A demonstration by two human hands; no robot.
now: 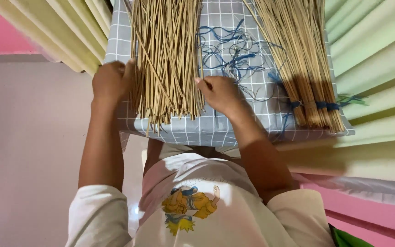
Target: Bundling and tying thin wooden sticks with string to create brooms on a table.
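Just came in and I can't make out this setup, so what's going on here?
A person sits with a grey checked cushion on the lap. Both hands rest at a loose pile of thin tan sticks spread across it: the left hand against the pile's left edge, the right hand at its right edge. A tangle of blue thread lies beside the right hand, and a second bundle of sticks, bound with blue thread, lies further right.

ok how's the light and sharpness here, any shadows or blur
Head view: soft even light, no glare; the loose sticks look sharp, the right hand and left hand slightly soft; the tied bundle throws a dark shadow near its bound ends on the checked cloth.
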